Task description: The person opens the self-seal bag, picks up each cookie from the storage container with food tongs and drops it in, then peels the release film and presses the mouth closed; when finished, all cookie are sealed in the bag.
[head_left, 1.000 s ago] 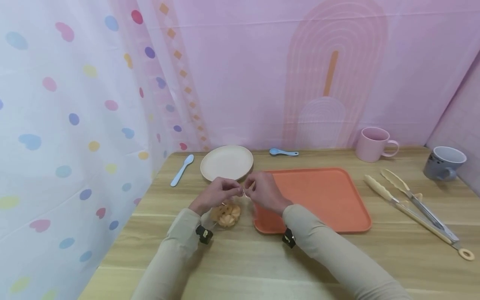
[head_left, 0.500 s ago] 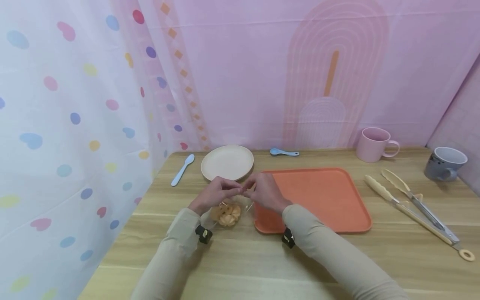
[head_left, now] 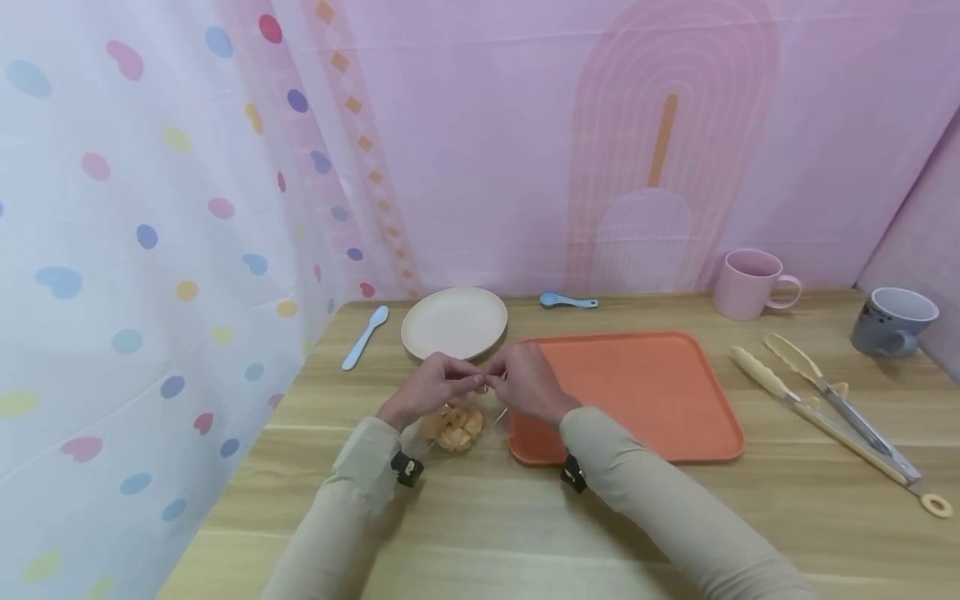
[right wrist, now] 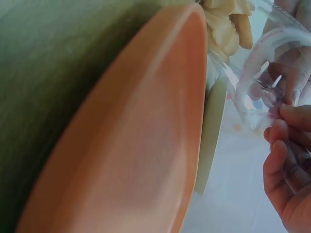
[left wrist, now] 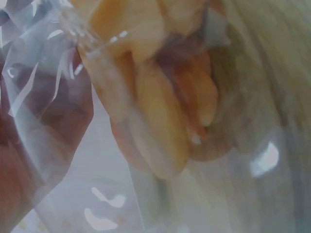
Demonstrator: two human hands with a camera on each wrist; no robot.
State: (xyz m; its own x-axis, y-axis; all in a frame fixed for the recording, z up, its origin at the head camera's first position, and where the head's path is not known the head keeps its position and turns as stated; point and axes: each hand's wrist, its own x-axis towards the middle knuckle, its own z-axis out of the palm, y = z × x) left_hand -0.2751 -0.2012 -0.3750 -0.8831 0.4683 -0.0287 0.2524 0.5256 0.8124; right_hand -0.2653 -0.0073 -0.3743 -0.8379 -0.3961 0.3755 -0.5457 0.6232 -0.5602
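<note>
In the head view, a clear plastic bag [right wrist: 252, 63] of pale orange, ridged cookies [head_left: 455, 427] hangs low over the table, below both hands. The left hand [head_left: 433, 390] pinches the bag's gathered top between thumb and fingers. Close against it, the right hand [head_left: 528, 383] pinches the same spot, fingertips nearly touching the left ones. The right wrist view shows the twisted plastic [right wrist: 273, 104] between the fingertips; whether a tie is there I cannot tell. Through the film, the left wrist view shows cookies [left wrist: 163, 116] close up.
An orange tray [head_left: 637, 400] lies under and right of the right hand. Behind stand a cream plate [head_left: 454, 323], a pale blue spoon [head_left: 365, 337] and a blue measuring spoon [head_left: 568, 302]. Tongs [head_left: 832, 417], a pink mug [head_left: 746, 285] and a grey mug [head_left: 892, 323] are at right.
The fingertips of the two hands have come together from a small gap. A loose end of clear plastic now shows below the right hand. The cookies have hardly moved.
</note>
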